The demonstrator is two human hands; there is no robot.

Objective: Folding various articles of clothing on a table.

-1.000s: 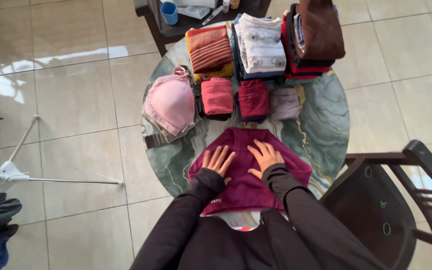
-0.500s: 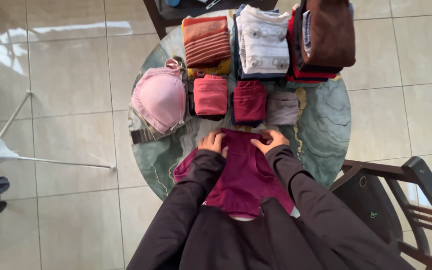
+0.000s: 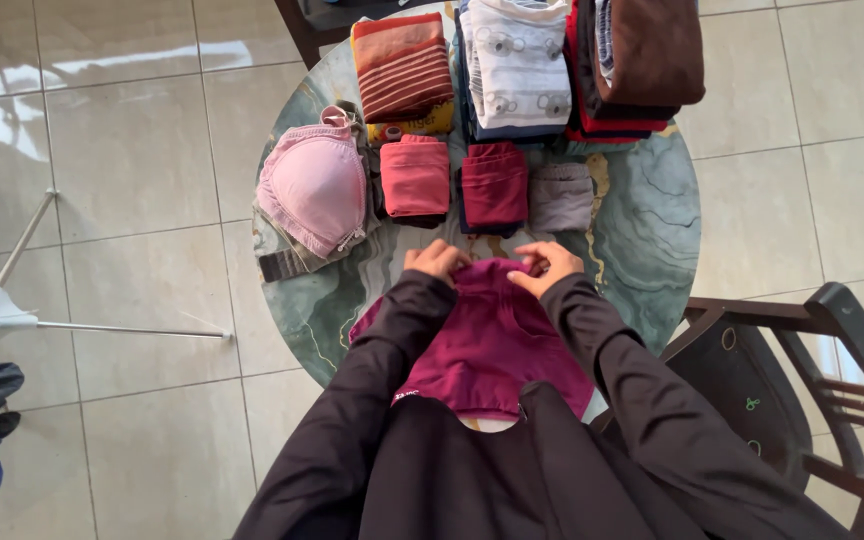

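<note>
A maroon garment (image 3: 492,345) lies spread on the near part of a round green marble table (image 3: 642,220). My left hand (image 3: 435,260) grips its far edge on the left, fingers curled over the cloth. At the same edge, a little to the right, my right hand (image 3: 549,266) pinches the fabric. Both black sleeves cover much of the garment's sides. Just beyond my hands lie three small folded pieces: a coral one (image 3: 415,176), a dark red one (image 3: 494,186) and a grey one (image 3: 561,197).
A pink bra (image 3: 314,188) sits on other cloth at the table's left. Folded stacks line the far edge: striped orange (image 3: 402,66), white patterned (image 3: 518,62), brown on red (image 3: 647,55). A dark wooden chair (image 3: 802,390) stands at the right. A white stand (image 3: 12,310) is on the floor left.
My hands slid from flat on the garment's middle up to its far edge and closed on the cloth, which now lifts slightly there.
</note>
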